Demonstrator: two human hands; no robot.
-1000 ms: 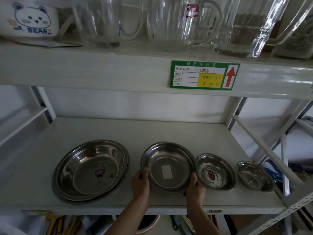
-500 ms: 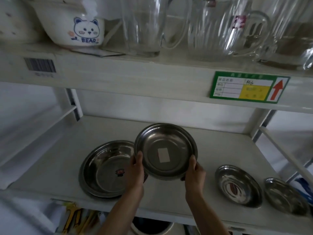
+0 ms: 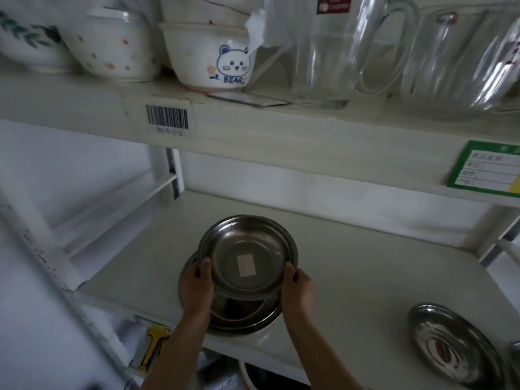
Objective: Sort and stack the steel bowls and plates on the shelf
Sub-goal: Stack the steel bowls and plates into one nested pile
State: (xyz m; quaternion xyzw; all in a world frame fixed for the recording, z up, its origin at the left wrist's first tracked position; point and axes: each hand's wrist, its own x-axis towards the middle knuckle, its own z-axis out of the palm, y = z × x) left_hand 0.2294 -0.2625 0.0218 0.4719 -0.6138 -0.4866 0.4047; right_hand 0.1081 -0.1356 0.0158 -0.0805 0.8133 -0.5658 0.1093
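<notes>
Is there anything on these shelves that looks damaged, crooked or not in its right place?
One thing: a crumpled scrap of white paper or plastic sticks up behind the bear bowl on the upper shelf, looking torn. The steel plate in both hands is tilted only because it is being carried.

White metal shelving [image 3: 281, 130], pale back wall [image 3: 309, 190], dim light

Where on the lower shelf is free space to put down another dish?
Bare white lower shelf lies between the held steel plate with the white sticker and the small steel dish at right, also behind the plate. The upper shelf is crowded.
</notes>
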